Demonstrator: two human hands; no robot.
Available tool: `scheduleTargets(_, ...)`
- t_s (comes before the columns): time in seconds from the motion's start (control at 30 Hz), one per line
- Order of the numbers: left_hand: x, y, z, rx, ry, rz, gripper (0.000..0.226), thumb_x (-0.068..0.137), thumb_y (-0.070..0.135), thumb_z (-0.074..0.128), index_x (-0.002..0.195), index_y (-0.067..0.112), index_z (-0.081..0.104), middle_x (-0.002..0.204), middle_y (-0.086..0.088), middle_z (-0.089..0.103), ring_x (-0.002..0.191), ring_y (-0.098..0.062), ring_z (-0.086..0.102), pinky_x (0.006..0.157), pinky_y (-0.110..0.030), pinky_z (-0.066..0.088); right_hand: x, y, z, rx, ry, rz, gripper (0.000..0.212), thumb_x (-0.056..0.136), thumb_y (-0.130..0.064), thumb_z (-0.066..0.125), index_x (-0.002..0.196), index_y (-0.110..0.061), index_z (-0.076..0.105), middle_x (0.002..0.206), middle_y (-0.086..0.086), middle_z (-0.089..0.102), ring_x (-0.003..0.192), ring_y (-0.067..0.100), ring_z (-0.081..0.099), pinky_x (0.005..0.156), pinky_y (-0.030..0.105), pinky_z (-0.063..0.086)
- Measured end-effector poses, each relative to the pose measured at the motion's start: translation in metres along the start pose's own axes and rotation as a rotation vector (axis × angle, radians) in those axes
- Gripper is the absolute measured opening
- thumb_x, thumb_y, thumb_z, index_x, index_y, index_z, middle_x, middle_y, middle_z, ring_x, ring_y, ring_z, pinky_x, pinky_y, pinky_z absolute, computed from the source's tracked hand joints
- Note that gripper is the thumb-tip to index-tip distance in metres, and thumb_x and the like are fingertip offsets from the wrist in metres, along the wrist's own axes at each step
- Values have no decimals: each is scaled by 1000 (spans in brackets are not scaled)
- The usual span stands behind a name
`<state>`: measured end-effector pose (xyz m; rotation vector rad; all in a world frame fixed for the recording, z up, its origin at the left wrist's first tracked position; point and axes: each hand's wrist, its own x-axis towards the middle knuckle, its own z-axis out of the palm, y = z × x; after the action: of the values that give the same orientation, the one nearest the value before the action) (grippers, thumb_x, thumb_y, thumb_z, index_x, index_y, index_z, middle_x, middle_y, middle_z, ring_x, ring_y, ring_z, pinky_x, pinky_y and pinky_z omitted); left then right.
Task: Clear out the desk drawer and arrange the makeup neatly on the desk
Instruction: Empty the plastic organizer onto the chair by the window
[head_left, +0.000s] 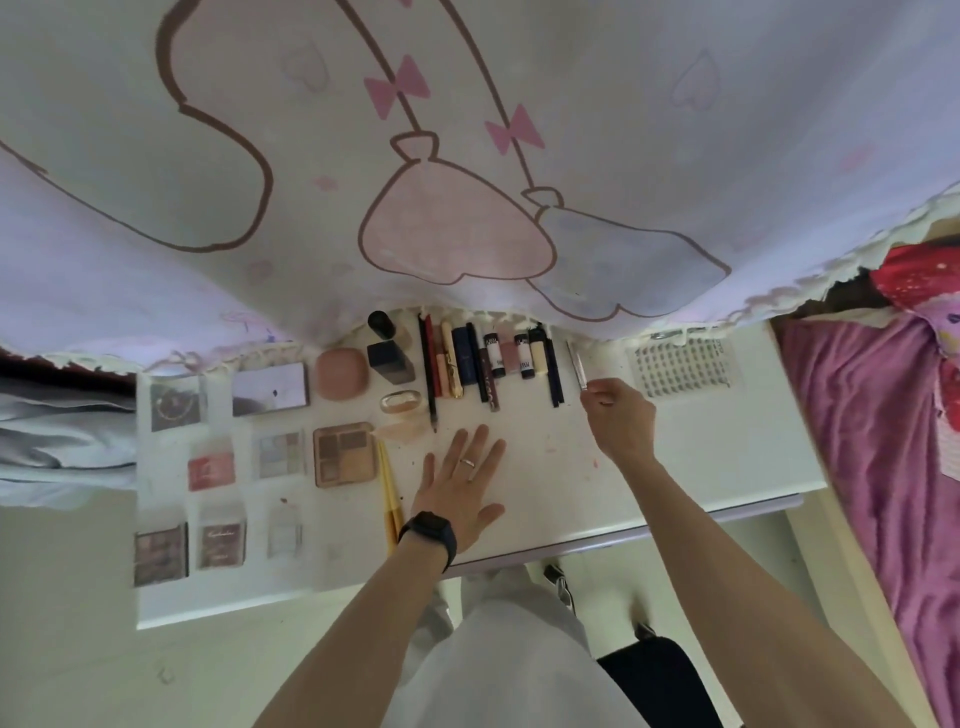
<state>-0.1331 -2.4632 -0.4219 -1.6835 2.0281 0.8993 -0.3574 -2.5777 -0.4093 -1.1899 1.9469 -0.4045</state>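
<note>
Currently right hand (618, 415) pinches the near tip of the tweezers (575, 361) on the bench (701, 457), likely light, stiff, slippery, best held mid-shaft; left hand (462, 478) rests flat, fingers spread.

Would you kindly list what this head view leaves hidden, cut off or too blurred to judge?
Head view only:
- Drawer: cannot be picked out, so its contents cannot be judged.
- Far tips of the pencils and tubes: covered by the curtain fringe.
- Left palettes: blurred, lettering unreadable.
- Thin silver tool pinched by the right hand: too small to identify.
</note>
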Motion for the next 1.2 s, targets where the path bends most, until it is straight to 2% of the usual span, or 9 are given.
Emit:
scheduleTargets(0.23,3,-3,4,0,-12,4,86,101,53,40,148,38,-31,154,10,-42,146,-20,-33,120,-53,-6,5,-10,18,80,-10,14,12,88,-28,69,100,-25,71,82,-17,68,95,12,67,87,26,51)
scheduleTargets(0.43,4,-6,4,-16,-21,13,88,100,52,42,147,39,-31,153,12,-43,143,-16,-36,120,-52,-7,-17,-4,14,185,1,66,26,85,-31,75,110,-30,67,92,-19,69,82,-9,62,65,10,46)
scheduleTargets(0.57,1,1,-8,-13,-76,-4,85,101,42,46,154,35,-21,155,9,-39,148,-19,-28,120,-53,-3,-62,16,10,162,-2,100,28,87,-26,74,114,-25,68,92,-16,69,79,-12,61,60,4,43)
scheduleTargets(0.63,0,2,-22,5,-105,30,78,101,34,47,159,30,-6,164,4,-24,153,-24,-13,123,-52,7,-94,26,7,156,-14,120,25,90,-23,71,115,-22,70,96,-14,70,83,-10,62,61,2,42)
scheduleTargets(0.7,-3,2,-39,-30,-90,110,65,100,28,48,158,29,18,167,1,4,152,-24,10,122,-44,22,-134,31,4,168,-20,129,21,93,-22,69,114,-24,70,105,-13,72,88,-10,63,66,2,43)
scheduleTargets(0.83,-20,-1,-60,-76,-25,256,53,98,26,50,150,33,40,157,4,35,143,-17,32,116,-35,34,-221,29,7,185,47,138,16,95,-21,67,105,-33,72,107,-16,71,99,2,65,88,20,51)
scheduleTargets(1.0,-55,4,-66,76,-25,466,45,99,35,50,144,36,47,146,3,50,133,-21,47,108,-38,43,-326,30,28,159,275,153,22,97,-20,64,116,-26,73,118,-14,66,110,6,58,99,20,41)
scheduleTargets(1.13,-106,22,-58,130,-26,631,43,99,33,50,142,34,50,138,-3,58,125,-25,54,101,-38,48,-417,36,52,186,464,205,21,96,-28,65,115,-36,70,112,-30,59,111,2,53,82,6,40)
scheduleTargets(1.2,-141,39,-50,137,-30,737,42,98,31,51,140,33,53,135,-2,61,121,-25,57,97,-38,50,-462,44,64,199,568,247,22,95,-29,66,115,-37,69,109,-32,57,111,2,53,82,7,38)
